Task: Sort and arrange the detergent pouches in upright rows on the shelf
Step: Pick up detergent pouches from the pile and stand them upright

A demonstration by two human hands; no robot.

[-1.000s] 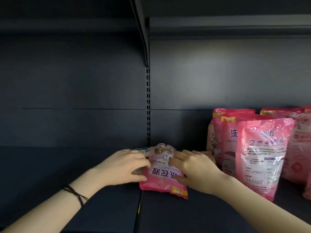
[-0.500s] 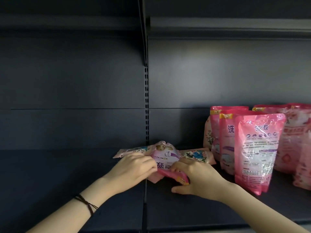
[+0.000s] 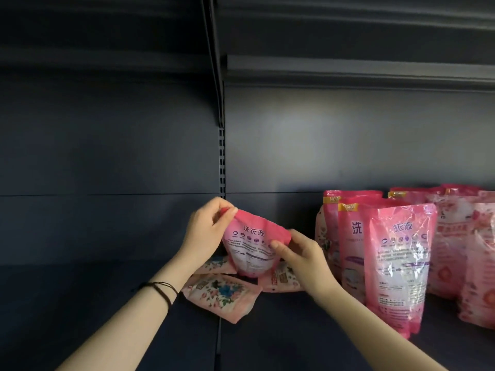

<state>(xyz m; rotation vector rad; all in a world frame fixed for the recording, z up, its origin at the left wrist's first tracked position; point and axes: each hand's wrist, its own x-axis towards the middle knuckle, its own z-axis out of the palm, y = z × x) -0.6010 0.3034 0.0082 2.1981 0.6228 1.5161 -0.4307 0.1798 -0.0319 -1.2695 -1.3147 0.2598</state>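
A pink detergent pouch [image 3: 250,249] is held upright above the dark shelf [image 3: 107,303], its printed back facing me. My left hand [image 3: 205,231] pinches its top left corner and my right hand [image 3: 300,254] pinches its top right corner. Beneath it, floral pink pouches lie flat on the shelf: one [image 3: 221,294] in front and another [image 3: 281,281] partly hidden by my right wrist. To the right, several pink pouches stand upright in rows, the nearest [image 3: 399,263] with its back label towards me.
A slotted metal upright [image 3: 221,162] divides the dark back panel. An upper shelf's edge [image 3: 348,73] overhangs the space. More upright pouches [image 3: 471,250] crowd the far right. The shelf seam [image 3: 220,338] runs forward between my arms.
Both hands have lifted the pink pouch from lying flat on the pile and turned it upright, gripping its top corners. The flat floral pouches beneath are now uncovered.
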